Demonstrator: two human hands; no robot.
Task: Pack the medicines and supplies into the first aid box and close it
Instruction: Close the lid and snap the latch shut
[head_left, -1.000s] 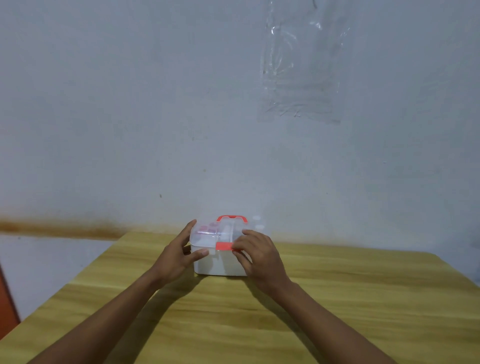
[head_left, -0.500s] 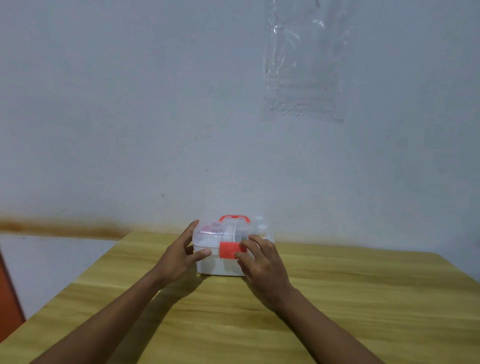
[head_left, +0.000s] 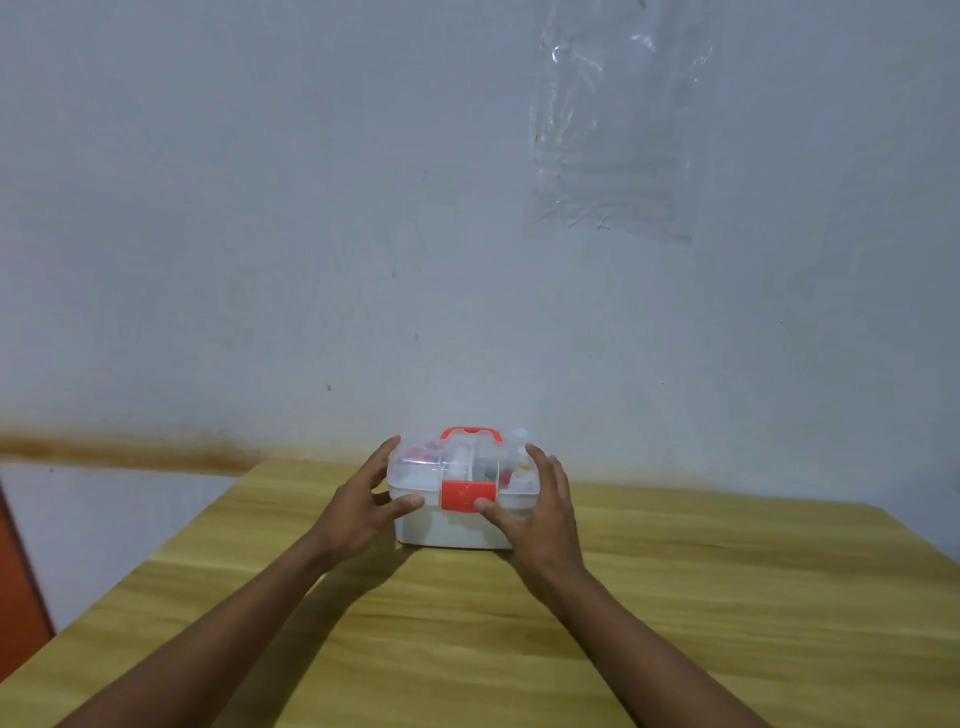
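Observation:
The first aid box stands on the wooden table, a white tub under a clear lid that is down. Its red latch lies flat against the front and its red handle rests on top. Small bottles and packets show dimly through the lid. My left hand touches the box's left end, thumb on the front wall and fingers straight along the lid's side. My right hand is at the right end, thumb tip at the latch's lower right corner and fingers spread over the lid.
The wooden table ends at its far edge just behind the box, close to a pale wall. A clear plastic sheet hangs on that wall. An orange-red surface shows at the left edge, beyond the table.
The red latch has swung down flat onto the box's front. My right hand slid from over the latch to the box's right end and spread its fingers. My left hand stayed.

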